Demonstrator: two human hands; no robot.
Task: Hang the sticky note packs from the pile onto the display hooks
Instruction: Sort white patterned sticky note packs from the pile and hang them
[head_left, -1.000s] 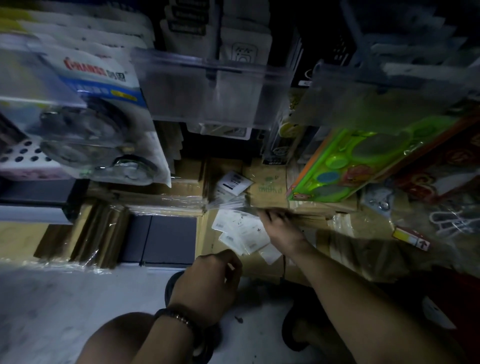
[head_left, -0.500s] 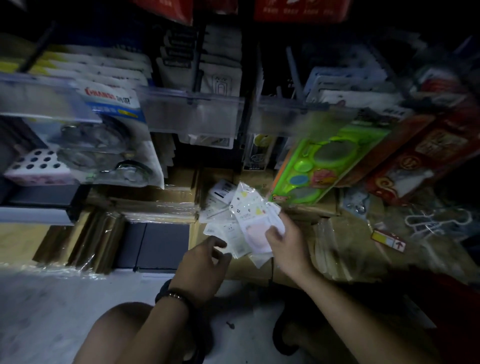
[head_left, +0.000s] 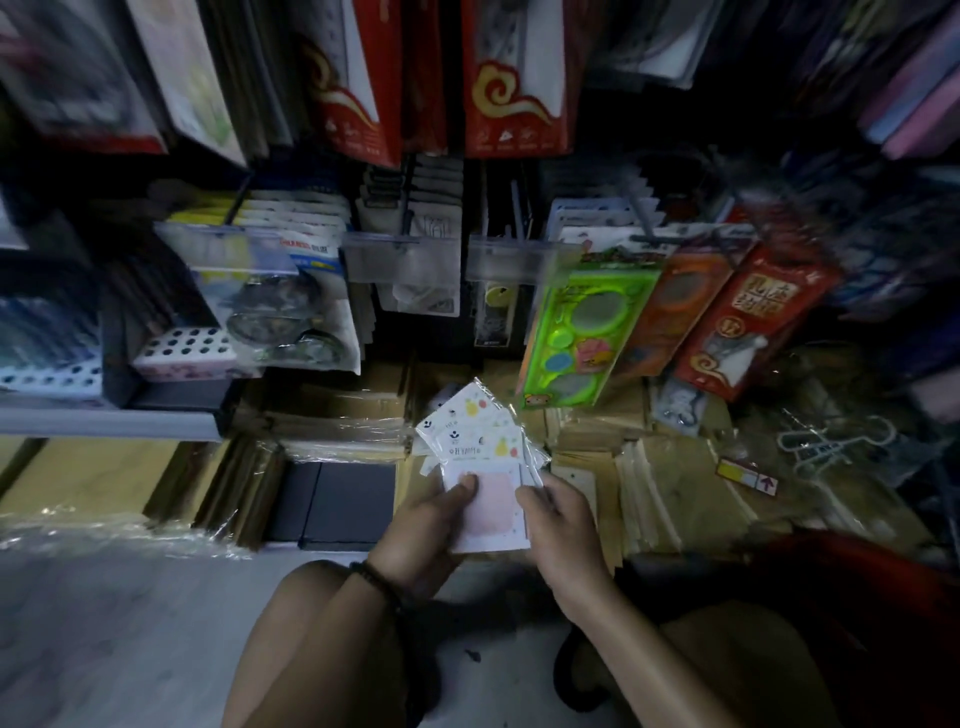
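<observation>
A pale grey floor (head_left: 104, 639) bears film-wrapped brown stacks (head_left: 337, 434), perhaps envelopes, with a dark flat box (head_left: 343, 501) just beside them. At left a grey shelf (head_left: 104, 422) holds a dotted white box (head_left: 182, 353). Above, display hooks (head_left: 638, 210) carry hanging packets (head_left: 587, 332)

Dark beaded bracelet (head_left: 378, 584) on left wrist, bare forearms, bare knees

Sticky note packs (head_left: 483, 447): paper cards, glossy clear plastic sleeves. Bundles (head_left: 337, 426): shiny film wrap. Floor (head_left: 104, 623): smooth.
</observation>
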